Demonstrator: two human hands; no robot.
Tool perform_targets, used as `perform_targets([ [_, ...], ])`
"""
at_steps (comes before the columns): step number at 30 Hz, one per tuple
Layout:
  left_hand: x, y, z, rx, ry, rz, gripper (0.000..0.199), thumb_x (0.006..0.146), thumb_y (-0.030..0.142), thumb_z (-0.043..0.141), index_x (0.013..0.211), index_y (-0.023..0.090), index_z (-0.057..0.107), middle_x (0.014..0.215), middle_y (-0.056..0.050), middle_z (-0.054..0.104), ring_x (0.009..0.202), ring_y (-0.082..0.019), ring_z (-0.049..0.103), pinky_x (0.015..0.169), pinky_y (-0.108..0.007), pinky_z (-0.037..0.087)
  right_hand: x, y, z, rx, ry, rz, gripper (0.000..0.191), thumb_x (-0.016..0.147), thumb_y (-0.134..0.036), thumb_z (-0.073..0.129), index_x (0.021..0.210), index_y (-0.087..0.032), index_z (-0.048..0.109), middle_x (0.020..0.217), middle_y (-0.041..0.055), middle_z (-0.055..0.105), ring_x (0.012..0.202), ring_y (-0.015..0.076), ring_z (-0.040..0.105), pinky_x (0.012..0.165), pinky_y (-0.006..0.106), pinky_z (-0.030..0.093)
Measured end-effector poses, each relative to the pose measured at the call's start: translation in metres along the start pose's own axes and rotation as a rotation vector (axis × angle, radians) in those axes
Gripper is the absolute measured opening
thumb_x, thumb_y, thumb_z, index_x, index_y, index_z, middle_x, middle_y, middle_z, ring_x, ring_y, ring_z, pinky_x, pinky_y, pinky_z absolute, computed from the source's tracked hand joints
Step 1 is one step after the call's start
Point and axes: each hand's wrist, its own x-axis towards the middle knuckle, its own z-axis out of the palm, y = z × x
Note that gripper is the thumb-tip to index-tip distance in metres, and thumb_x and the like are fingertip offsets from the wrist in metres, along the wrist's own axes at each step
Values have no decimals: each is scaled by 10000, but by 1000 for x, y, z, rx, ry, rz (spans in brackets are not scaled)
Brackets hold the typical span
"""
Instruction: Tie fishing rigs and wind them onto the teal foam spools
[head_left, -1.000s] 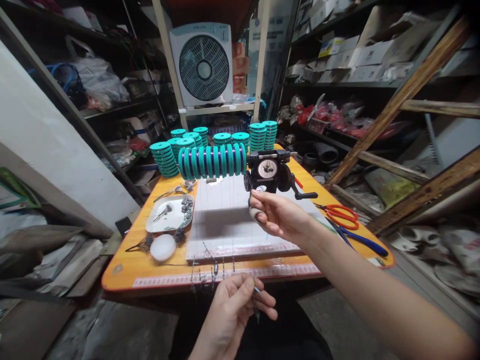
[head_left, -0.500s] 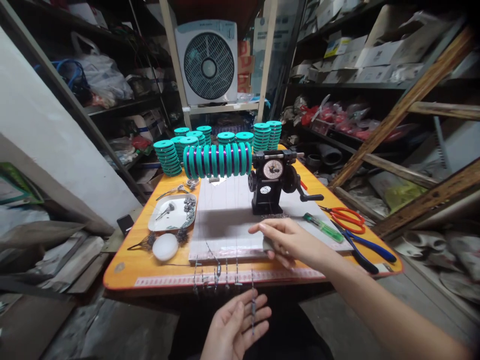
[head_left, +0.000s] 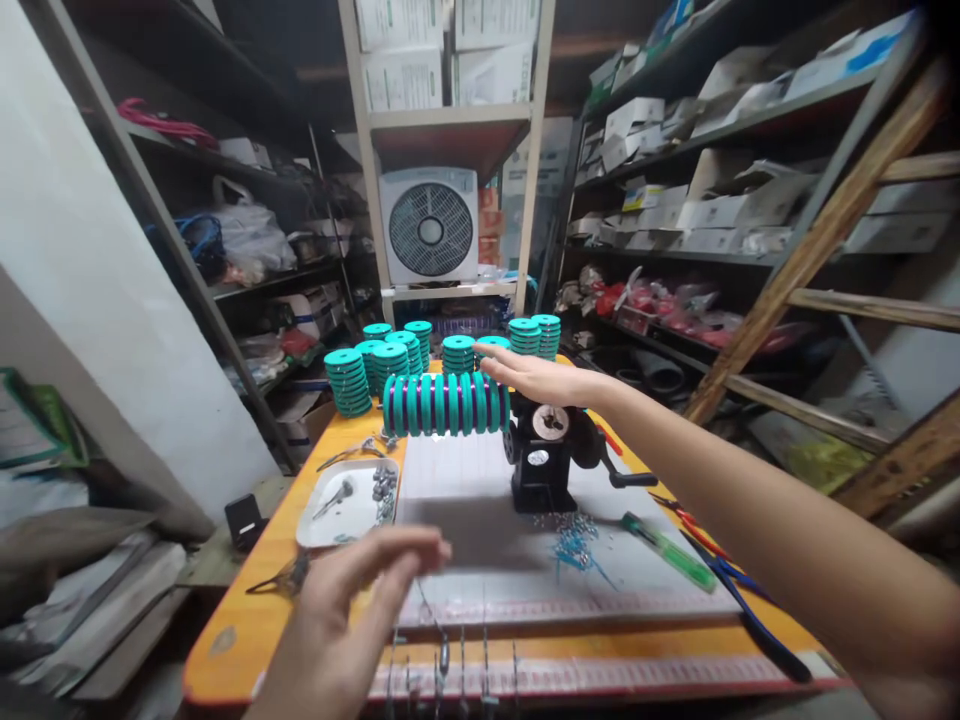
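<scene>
Right hand [head_left: 536, 382] up at the green spools [head_left: 446, 405], left hand [head_left: 349, 605] off the strands [head_left: 445, 655].
The right hand, flat and wide, gripping nothing, has risen to the right end of the spool row on the winding machine [head_left: 544, 475], above the table [head_left: 225, 650] toward its far edge; contact is unclear. The left hand has left the rightmost strand, which hangs free at the near edge, so attention seems to sit with the spools; blurred and half curled, whether it holds anything I cannot tell.
</scene>
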Motion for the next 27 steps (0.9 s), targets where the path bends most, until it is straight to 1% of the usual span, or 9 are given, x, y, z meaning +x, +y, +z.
perform_targets([
  [2, 43, 18, -13, 214, 159, 295, 215, 900, 346, 488, 999, 251, 654, 1029, -17, 672, 1004, -149, 608, 922, -273, 473, 14, 4, -1, 4, -96, -40, 727, 917, -668, 174, 1498, -233, 202, 1518, 3, 212, 1382, 220, 264, 1142, 365, 235],
  [4, 84, 30, -17, 436, 207, 548, 246, 927, 269, 421, 1067, 221, 617, 1141, -24, 625, 1121, -135, 541, 1020, -284, 406, 20, 7, -1, -3, -142, -66, 711, 920, -666, 154, 1507, -267, 153, 1516, 4, 217, 1376, 233, 277, 1141, 397, 222],
  [6, 118, 35, -13, 721, 159, 616, 328, 951, 242, 322, 1185, 180, 544, 1296, -44, 535, 1272, -137, 410, 1104, -303, 314, 23, 10, -2, -19, -157, -90, 685, 928, -653, 150, 1509, -291, 119, 1504, 23, 255, 1355, 252, 316, 1123, 435, 234],
  [10, 154, 39, 0, 906, 39, 513, 378, 956, 302, 275, 1205, 184, 535, 1226, -76, 581, 1177, -221, 490, 1039, -398, 345, 21, 11, -6, -65, -129, -151, 611, 955, -598, 185, 1498, -318, 166, 1468, 20, 337, 1317, 245, 375, 1090, 427, 272],
  [13, 173, 45, 1, 992, -22, 354, 443, 957, 356, 205, 1126, 179, 574, 1092, -121, 634, 1050, -265, 568, 927, -445, 405, 14, 0, -4, -116, -25, -145, 595, 970, -557, 199, 1478, -252, 251, 1458, 37, 353, 1307, 218, 378, 1074, 379, 290],
  [16, 201, 55, -7, 1013, -154, 175, 467, 955, 413, 236, 1039, 145, 609, 993, -127, 660, 924, -227, 618, 848, -417, 460, 4, -16, 4, -197, 62, -96, 577, 980, -521, 205, 1397, -170, 392, 1390, 87, 436, 1256, 241, 416, 1038, 387, 302],
  [20, 234, 69, -17, 976, -343, 67, 456, 939, 467, 345, 913, 113, 632, 941, -73, 662, 839, -144, 620, 813, -329, 489, 7, -23, 12, -297, 45, -45, 546, 993, -436, 165, 1152, -109, 572, 1084, 149, 604, 1004, 274, 542, 875, 401, 361],
  [24, 220, 75, -17, 1008, -219, 80, 509, 964, 423, 206, 969, 125, 619, 983, -103, 649, 899, -185, 613, 841, -387, 467, 34, -8, -1, -312, -148, -26, 527, 989, -402, 171, 870, -141, 613, 727, 82, 596, 630, 175, 521, 638, 300, 373],
  [27, 189, 72, -11, 1046, -181, 138, 546, 945, 438, 147, 1017, 169, 616, 1054, -131, 641, 985, -282, 601, 837, -439, 445, 56, 1, -16, -298, -295, -28, 367, 955, -361, 338, 814, -162, 612, 680, 36, 585, 571, 134, 493, 579, 250, 357],
])
